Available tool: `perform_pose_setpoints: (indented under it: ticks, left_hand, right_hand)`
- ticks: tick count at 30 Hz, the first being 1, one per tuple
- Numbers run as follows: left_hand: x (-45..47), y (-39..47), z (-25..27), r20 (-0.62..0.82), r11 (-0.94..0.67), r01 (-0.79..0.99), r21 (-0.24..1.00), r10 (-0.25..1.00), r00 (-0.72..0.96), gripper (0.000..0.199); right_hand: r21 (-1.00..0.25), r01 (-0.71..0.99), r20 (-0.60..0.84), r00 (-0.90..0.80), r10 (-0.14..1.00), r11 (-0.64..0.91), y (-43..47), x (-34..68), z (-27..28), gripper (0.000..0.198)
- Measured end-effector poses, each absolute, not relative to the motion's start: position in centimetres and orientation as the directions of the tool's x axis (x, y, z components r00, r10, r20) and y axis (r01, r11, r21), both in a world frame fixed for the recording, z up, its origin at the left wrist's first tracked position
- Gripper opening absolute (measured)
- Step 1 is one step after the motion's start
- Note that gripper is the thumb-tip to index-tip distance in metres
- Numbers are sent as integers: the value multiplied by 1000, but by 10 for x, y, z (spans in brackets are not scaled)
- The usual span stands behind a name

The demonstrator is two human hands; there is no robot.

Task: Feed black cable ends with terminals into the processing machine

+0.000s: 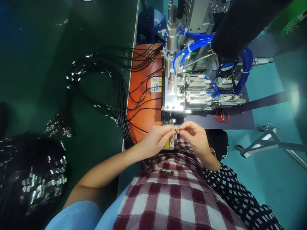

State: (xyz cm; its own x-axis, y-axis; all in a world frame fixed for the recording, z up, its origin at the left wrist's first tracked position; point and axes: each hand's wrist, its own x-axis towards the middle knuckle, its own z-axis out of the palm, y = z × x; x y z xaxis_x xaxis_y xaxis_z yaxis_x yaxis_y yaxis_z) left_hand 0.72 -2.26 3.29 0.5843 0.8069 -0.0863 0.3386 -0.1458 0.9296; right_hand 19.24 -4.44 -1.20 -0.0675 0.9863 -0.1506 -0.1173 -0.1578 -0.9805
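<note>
Thin coloured wires (178, 129), with green and red showing, lie between my fingertips, just in front of the machine. My left hand (159, 139) pinches them from the left. From the right, thumb and fingertips of my right hand (195, 139) close on the same wires. My fingers hide most of the wires, so how they are arranged cannot be made out. Beside my left hand, several black cables (144, 110) run across an orange plate (141, 76) toward the metal machine (170, 95).
A thick bundle of black cables (120, 92) loops over the dark green surface (100, 28) at left. Another cable heap with shiny metal ends (35, 185) lies lower left. Red-handled scissors (222, 116) rest right of the machine, whose blue air hoses (199, 41) arch above.
</note>
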Motion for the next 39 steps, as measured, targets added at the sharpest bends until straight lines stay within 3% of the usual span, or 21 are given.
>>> perform_pose_setpoints:
  ticks: [6,11,14,17,20,26,39]
  left_hand:
    - [10,-24,32,-84,-69,279,958,860,504,17]
    - [20,-28,30,-104,81,85,993,943,317,16]
    - [23,-27,27,-210,230,-45,972,941,267,23]
    - [22,-24,24,-355,399,-121,909,893,278,27]
    - [19,-21,23,-416,471,-125,873,854,312,26]
    - [15,-20,27,-452,523,-134,842,818,355,25]
    - [11,-19,25,-450,517,-86,852,805,386,28]
  right_hand:
    - [-996,73,59,-1,998,59,-49,180,-3,11]
    - [-985,154,87,19,996,83,-53,176,5,13]
    - [-987,158,49,30,998,44,-55,174,7,15]
    - [-991,133,-17,37,999,-22,-55,171,6,17]
    - [-992,101,-68,45,997,-72,-54,169,6,17]
    - [-991,55,-122,-10,992,-122,-48,177,8,14]
    - [-901,-319,-280,-85,956,-293,-37,182,0,15]
